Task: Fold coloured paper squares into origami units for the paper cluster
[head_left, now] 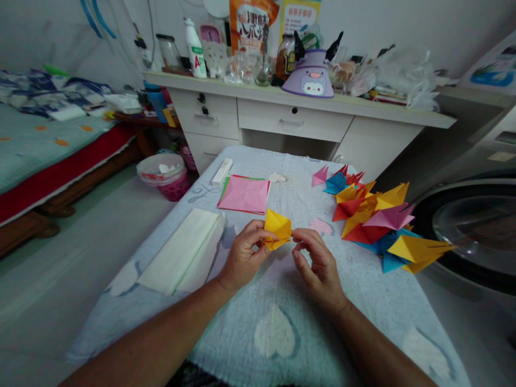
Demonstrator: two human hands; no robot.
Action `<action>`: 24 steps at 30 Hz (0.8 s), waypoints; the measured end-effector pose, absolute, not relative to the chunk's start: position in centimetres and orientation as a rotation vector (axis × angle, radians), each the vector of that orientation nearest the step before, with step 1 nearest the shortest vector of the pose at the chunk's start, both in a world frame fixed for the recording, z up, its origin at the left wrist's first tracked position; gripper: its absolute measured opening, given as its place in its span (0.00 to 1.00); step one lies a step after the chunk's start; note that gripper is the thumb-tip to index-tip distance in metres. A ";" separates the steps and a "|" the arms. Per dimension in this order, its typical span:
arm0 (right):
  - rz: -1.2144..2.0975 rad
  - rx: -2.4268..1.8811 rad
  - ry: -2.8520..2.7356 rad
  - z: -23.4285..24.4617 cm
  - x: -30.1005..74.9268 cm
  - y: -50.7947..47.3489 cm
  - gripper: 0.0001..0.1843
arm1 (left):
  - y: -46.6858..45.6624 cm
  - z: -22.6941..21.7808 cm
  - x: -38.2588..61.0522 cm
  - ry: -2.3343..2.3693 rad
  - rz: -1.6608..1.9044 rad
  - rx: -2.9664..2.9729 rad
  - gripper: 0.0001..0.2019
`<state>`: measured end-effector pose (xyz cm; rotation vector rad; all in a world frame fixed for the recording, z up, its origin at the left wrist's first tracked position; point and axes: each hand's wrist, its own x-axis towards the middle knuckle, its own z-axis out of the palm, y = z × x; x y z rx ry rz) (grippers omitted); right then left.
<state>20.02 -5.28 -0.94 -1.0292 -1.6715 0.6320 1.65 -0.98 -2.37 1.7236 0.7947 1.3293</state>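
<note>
Between the thumb and fingers of my left hand (248,250) is a partly folded piece of yellow origami paper (278,228), held above the cloth-covered table. My right hand (318,266) is just to its right, with the index fingertip at the paper's right edge; its thumb is apart from the fingers and nothing is gripped. Beyond the yellow paper lies a stack of square coloured paper (245,194), pink on top. Several folded paper cranes (365,212) in yellow, red, blue and pink are clustered on the right of the table.
Left of my hands lies a pale folded packet (183,250), with a small white box (222,172) farther back. A white desk (290,115) with bottles and jars stands behind the table (274,333). A washing machine (475,231) is at right, a pink waste bin (171,185) at left.
</note>
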 end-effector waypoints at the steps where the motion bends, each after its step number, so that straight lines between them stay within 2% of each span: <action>1: 0.638 -1.027 -1.672 -0.9 20.0 -5.3 0.18 | -1.0 -2.4 1.6 0.797 1.330 1.725 0.05; 16: 0.691 -1.027 -1.627 -0.9 20.0 -5.4 0.18 | -1.0 -2.3 1.8 0.765 1.307 1.622 0.03; 24: 0.741 -1.009 -1.631 -0.7 20.0 -5.4 0.18 | -1.1 -2.0 1.8 0.745 1.313 1.654 0.05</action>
